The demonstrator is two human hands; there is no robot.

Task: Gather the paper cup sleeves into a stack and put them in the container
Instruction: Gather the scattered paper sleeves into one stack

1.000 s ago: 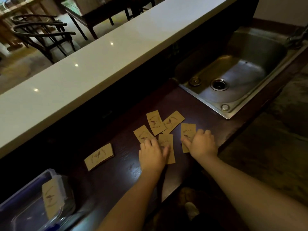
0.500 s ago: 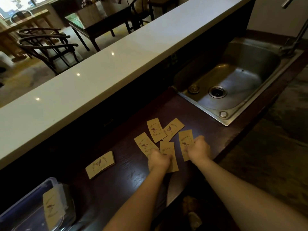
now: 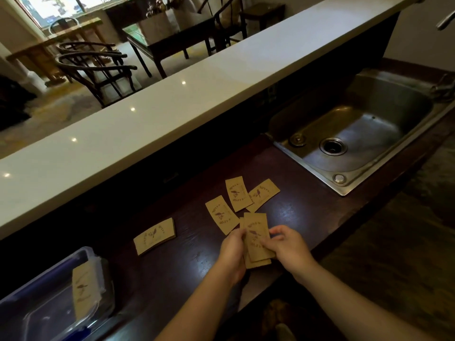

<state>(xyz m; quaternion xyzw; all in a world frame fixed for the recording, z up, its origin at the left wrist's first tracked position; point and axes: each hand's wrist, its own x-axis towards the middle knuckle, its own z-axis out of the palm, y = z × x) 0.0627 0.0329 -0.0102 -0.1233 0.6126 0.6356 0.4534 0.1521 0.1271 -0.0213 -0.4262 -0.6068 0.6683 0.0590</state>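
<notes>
Both hands closed on a small stack of sleeves: left hand pinching its left edge, right hand its right, palms down above the table. Just beyond the grip, three loose sleeves, long axes pointing away. One sleeve farther left, nearer the left hand. Container far left.

The dark wooden bench runs from near left to far right below a raised white ledge. Three brown sleeves lie flat on it in a loose fan: a left sleeve, a middle sleeve and a right sleeve tucked under the middle one. Further left lies a lone sleeve. A clear container sits at the near left, and a steel sink is set in at the far right.
</notes>
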